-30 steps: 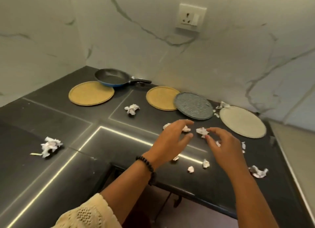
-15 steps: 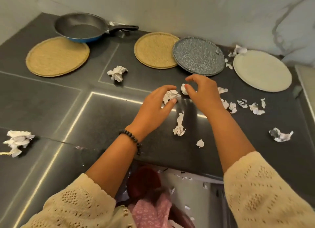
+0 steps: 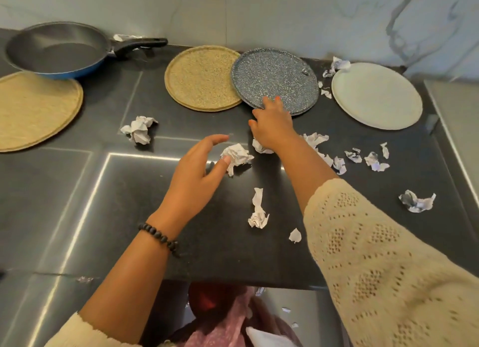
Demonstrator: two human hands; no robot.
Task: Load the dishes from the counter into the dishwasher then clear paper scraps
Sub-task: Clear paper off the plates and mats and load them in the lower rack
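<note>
A: Left side?
B: Frying pan (image 3: 55, 48) upper left on the desk (image 3: 155, 230). Left hand (image 3: 193, 175) centre, fingers loose and open, thumb touching a crumpled paper ball (image 3: 237, 156).
A: Right?
B: Right hand (image 3: 272, 126) just right of centre, fingertips spread on the speckled plate (image 3: 274, 77) rim. White plate (image 3: 377, 97) upper right.

pan (image 3: 55, 50): dark, blue-walled, upright, far left, handle pointed right | speckled plate (image 3: 274, 78): flat, far centre, edge laid over woven mat (image 3: 202, 78) | white plate (image 3: 377, 95): flat, far right | paper scraps (image 3: 237, 156): crumpled, white, scattered over counter (image 3: 155, 217) centre and right
</note>
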